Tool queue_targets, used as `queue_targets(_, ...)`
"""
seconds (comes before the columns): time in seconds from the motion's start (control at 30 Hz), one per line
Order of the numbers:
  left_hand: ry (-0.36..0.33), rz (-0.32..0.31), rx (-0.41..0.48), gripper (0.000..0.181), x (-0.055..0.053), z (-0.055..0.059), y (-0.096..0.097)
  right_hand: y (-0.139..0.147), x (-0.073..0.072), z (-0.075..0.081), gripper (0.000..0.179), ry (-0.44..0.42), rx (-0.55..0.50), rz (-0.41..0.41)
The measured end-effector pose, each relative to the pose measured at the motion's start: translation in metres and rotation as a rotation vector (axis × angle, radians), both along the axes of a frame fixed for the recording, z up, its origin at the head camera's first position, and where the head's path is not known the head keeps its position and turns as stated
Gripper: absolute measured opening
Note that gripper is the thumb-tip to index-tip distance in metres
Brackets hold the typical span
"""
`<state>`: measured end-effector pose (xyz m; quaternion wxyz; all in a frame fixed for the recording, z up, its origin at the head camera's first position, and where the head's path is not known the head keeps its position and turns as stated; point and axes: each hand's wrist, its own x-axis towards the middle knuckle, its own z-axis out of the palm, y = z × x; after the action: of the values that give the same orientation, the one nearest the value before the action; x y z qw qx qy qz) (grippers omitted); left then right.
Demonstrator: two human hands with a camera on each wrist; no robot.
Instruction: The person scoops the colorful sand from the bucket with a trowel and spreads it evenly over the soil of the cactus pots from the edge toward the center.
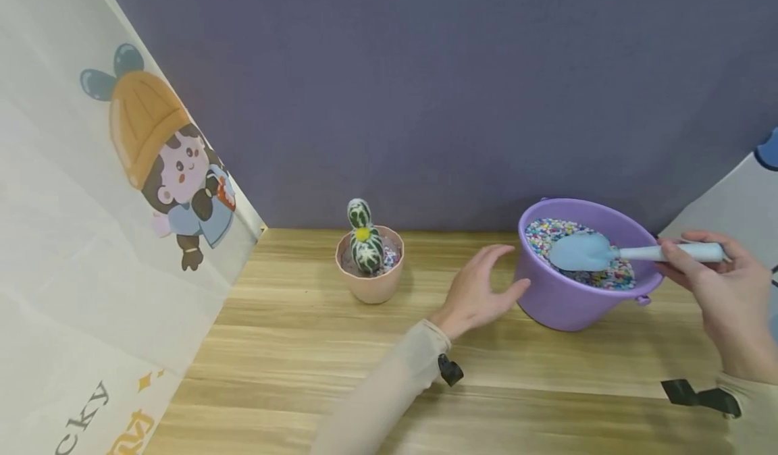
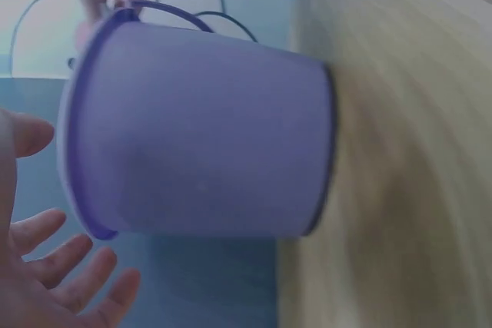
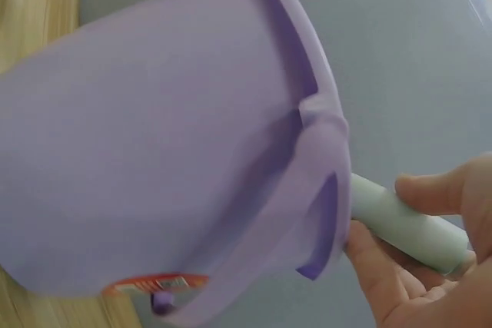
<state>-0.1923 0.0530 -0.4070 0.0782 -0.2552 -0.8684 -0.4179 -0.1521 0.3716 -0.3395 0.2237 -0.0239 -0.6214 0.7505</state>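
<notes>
The right hand [image 1: 732,289] grips a pale-blue trowel [image 1: 580,252] over multicoloured pellets [image 1: 550,230] in a purple bucket [image 1: 562,303]. The left hand [image 1: 479,293] spreads wide beside the bucket.

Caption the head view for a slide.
Right hand holds a blue scoop over multicolored pellets in a purple bucket, left hand beside it.

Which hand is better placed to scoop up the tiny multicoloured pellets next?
The right hand, most likely: it holds the pale blue scoop over the tiny multicoloured pellets in the round purple bucket. The left hand is empty, beside the bucket.
</notes>
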Motion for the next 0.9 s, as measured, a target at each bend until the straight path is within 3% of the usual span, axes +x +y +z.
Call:
queue_targets(0.2,0.018,-0.023,0.002,0.068,-0.004,0.017,0.011,0.012,0.000,0.001,0.024,-0.038,0.094,-0.032)
queue_targets(0.4,0.012,-0.018,-0.045,0.075,-0.007,0.020,0.023,0.021,0.000,0.005,0.026,0.017,0.079,-0.037)
queue_targets(0.53,-0.004,0.004,-0.056,0.079,-0.009,0.020,0.027,0.021,-0.002,0.014,0.028,0.025,0.103,-0.119)
queue_targets(0.63,-0.013,0.015,-0.051,0.081,-0.010,0.020,0.028,0.019,-0.005,0.019,0.030,-0.017,0.182,-0.208)
queue_targets(0.7,-0.014,0.017,-0.052,0.081,-0.011,0.020,0.028,0.018,-0.007,0.020,0.029,-0.052,0.239,-0.213)
queue_targets(0.77,-0.014,0.019,-0.055,0.081,-0.011,0.020,0.029,0.017,-0.008,0.019,0.025,-0.081,0.251,-0.172)
queue_targets(0.9,-0.010,0.015,-0.059,0.080,-0.011,0.019,0.031,0.008,-0.015,0.015,0.017,-0.209,0.391,-0.109)
